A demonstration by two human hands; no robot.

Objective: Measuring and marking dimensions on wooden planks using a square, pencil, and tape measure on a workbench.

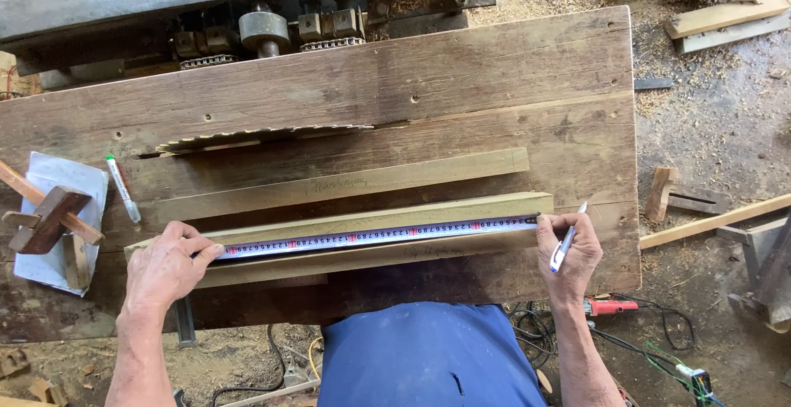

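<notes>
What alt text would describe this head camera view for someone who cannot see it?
Two hands stretch a tape measure along a wooden strip on a workbench; the left hand pins one end, the right hand holds a pen.

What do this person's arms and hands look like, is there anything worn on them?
Both forearms are bare, with no sleeves in view. The left hand and right hand wear no gloves, and no rings, watch or bands show. The only clothing visible is a blue garment over the lower body.
</notes>
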